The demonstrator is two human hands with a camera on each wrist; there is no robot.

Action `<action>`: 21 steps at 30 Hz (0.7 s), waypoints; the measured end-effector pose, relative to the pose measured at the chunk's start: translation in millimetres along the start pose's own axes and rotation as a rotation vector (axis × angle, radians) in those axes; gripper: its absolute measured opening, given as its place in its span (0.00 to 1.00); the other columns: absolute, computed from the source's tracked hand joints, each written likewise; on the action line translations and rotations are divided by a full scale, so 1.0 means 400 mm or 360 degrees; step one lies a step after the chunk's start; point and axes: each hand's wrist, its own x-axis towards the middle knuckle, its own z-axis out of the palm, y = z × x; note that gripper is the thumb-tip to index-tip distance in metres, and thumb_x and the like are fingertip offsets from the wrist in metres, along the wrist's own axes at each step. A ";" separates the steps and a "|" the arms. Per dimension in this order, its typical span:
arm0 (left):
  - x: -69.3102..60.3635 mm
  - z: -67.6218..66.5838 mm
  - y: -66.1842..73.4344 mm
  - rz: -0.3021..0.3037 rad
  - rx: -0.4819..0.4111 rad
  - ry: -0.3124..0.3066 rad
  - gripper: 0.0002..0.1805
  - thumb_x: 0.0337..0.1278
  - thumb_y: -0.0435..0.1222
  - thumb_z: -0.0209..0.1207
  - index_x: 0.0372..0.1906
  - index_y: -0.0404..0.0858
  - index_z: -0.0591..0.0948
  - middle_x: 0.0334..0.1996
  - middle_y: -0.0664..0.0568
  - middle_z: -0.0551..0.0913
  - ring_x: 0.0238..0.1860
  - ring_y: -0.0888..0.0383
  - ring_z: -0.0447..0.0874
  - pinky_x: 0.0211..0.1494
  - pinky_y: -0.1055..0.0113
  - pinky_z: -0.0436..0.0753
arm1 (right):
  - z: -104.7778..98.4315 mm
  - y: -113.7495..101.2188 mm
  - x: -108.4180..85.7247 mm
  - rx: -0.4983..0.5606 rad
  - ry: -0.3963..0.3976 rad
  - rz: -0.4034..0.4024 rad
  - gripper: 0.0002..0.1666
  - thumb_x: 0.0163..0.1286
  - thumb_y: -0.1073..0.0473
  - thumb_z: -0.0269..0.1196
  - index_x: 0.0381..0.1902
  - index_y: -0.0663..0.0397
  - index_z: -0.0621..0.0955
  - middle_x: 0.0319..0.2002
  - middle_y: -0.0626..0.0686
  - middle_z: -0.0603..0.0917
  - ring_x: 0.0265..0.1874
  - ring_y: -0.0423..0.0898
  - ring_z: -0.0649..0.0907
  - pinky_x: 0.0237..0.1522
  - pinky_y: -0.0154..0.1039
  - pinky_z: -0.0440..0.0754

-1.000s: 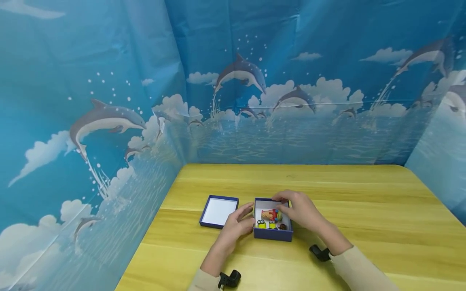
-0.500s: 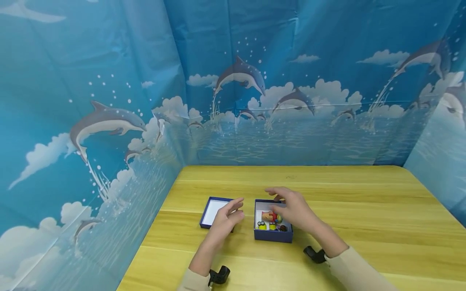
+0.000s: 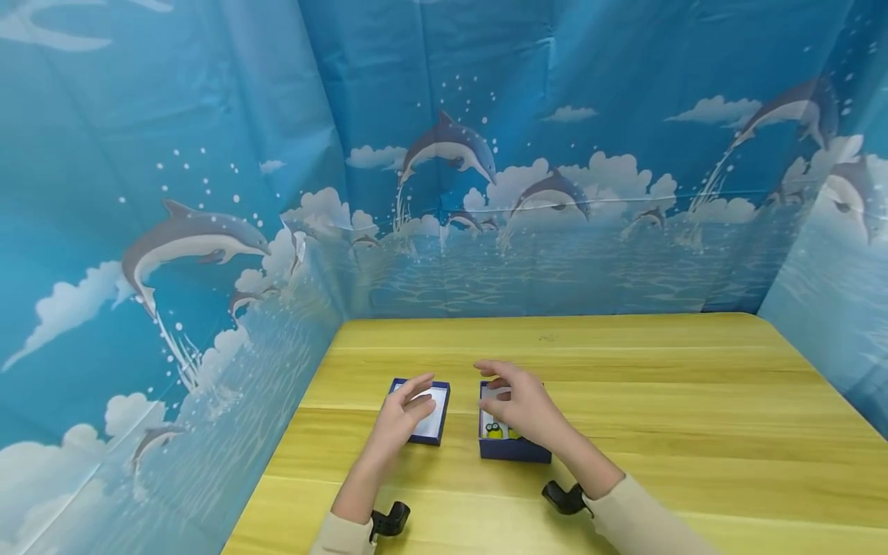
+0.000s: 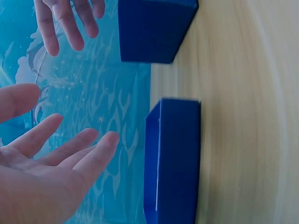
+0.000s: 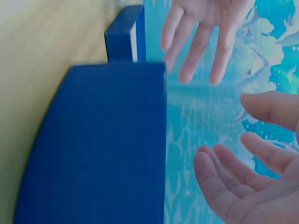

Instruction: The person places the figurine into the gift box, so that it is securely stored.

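A dark blue open-topped box (image 3: 515, 450) stands on the table; the right wrist view shows the outside of the same box (image 5: 100, 144) close up. Inside it a small yellow figure with big round eyes (image 3: 494, 432) shows, with more yellow partly hidden beside it. My right hand (image 3: 526, 407) hovers above the box with loosely bent fingers, holding nothing. To the left lies a shallow blue lid (image 3: 445, 408), its white inside facing up. Over that lid hangs my left hand (image 3: 397, 420), fingers spread and holding nothing. In the left wrist view a gap separates the hand (image 4: 60, 168) from the lid (image 4: 180, 163).
The yellow wood-grain table (image 3: 645, 401) reaches back to a blue curtain (image 3: 416, 262) printed with dolphins and clouds. The curtain also runs along the left and right sides. Black wrist cameras (image 3: 391, 519) sit at both cuffs.
My left hand has left the box's side and moved left over the lid. My right hand has come off the box's far right edge and shifted left, hiding most of the figures.
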 end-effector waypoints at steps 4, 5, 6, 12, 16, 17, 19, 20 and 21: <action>0.000 -0.024 0.004 0.0021 0.0042 0.0071 0.26 0.70 0.33 0.59 0.71 0.44 0.72 0.70 0.39 0.69 0.70 0.38 0.66 0.70 0.48 0.71 | 0.035 -0.010 0.006 0.0040 0.0017 0.0019 0.36 0.63 0.63 0.72 0.68 0.40 0.76 0.58 0.48 0.80 0.52 0.50 0.83 0.51 0.44 0.85; -0.003 -0.028 0.012 0.0016 0.0047 0.0084 0.27 0.70 0.32 0.59 0.71 0.42 0.72 0.69 0.38 0.70 0.71 0.37 0.65 0.70 0.47 0.70 | 0.043 -0.012 0.007 0.0056 0.0022 0.0026 0.37 0.63 0.64 0.72 0.68 0.40 0.76 0.57 0.48 0.80 0.52 0.50 0.83 0.51 0.44 0.85; -0.009 -0.032 0.023 0.0006 0.0050 0.0100 0.27 0.69 0.31 0.59 0.71 0.42 0.73 0.69 0.37 0.70 0.71 0.36 0.65 0.70 0.46 0.69 | 0.051 -0.014 0.008 0.0068 0.0024 0.0039 0.37 0.63 0.64 0.72 0.68 0.39 0.76 0.57 0.47 0.81 0.52 0.49 0.82 0.51 0.43 0.84; -0.010 -0.066 0.004 -0.0006 0.0078 0.0168 0.26 0.69 0.33 0.60 0.70 0.46 0.75 0.69 0.39 0.70 0.70 0.39 0.66 0.71 0.45 0.68 | 0.090 -0.016 0.007 0.0148 0.0039 0.0064 0.39 0.63 0.64 0.72 0.70 0.39 0.73 0.58 0.48 0.80 0.55 0.52 0.82 0.51 0.43 0.84; -0.011 -0.091 -0.011 -0.0008 0.0090 0.0188 0.26 0.69 0.35 0.60 0.70 0.47 0.75 0.70 0.39 0.70 0.71 0.38 0.66 0.71 0.45 0.69 | 0.104 -0.017 0.004 0.0222 0.0023 0.0085 0.40 0.64 0.64 0.71 0.71 0.39 0.72 0.59 0.49 0.79 0.57 0.56 0.80 0.49 0.40 0.85; -0.013 -0.097 -0.012 -0.0008 0.0091 0.0195 0.26 0.69 0.35 0.60 0.70 0.46 0.75 0.70 0.39 0.69 0.71 0.38 0.65 0.71 0.45 0.69 | 0.108 -0.019 0.004 0.0242 0.0019 0.0092 0.40 0.64 0.64 0.71 0.71 0.39 0.72 0.59 0.49 0.78 0.58 0.57 0.80 0.50 0.40 0.85; -0.017 -0.108 -0.016 -0.0011 0.0098 0.0207 0.26 0.68 0.35 0.61 0.70 0.46 0.74 0.70 0.39 0.69 0.71 0.38 0.65 0.71 0.45 0.68 | 0.118 -0.020 0.003 0.0285 0.0006 0.0094 0.40 0.64 0.63 0.71 0.72 0.39 0.72 0.60 0.50 0.78 0.58 0.58 0.79 0.49 0.40 0.85; -0.018 -0.114 -0.018 -0.0014 0.0094 0.0210 0.27 0.68 0.35 0.61 0.71 0.45 0.74 0.70 0.39 0.69 0.71 0.38 0.65 0.71 0.44 0.68 | 0.124 -0.021 0.003 0.0310 -0.0001 0.0101 0.40 0.64 0.63 0.71 0.71 0.39 0.72 0.60 0.51 0.78 0.59 0.59 0.79 0.49 0.40 0.85; -0.020 -0.120 -0.021 -0.0012 0.0093 0.0210 0.27 0.68 0.35 0.61 0.71 0.44 0.73 0.70 0.39 0.69 0.71 0.37 0.65 0.71 0.44 0.68 | 0.129 -0.023 0.003 0.0329 -0.0007 0.0108 0.40 0.64 0.63 0.72 0.71 0.38 0.72 0.60 0.51 0.78 0.59 0.59 0.79 0.49 0.40 0.85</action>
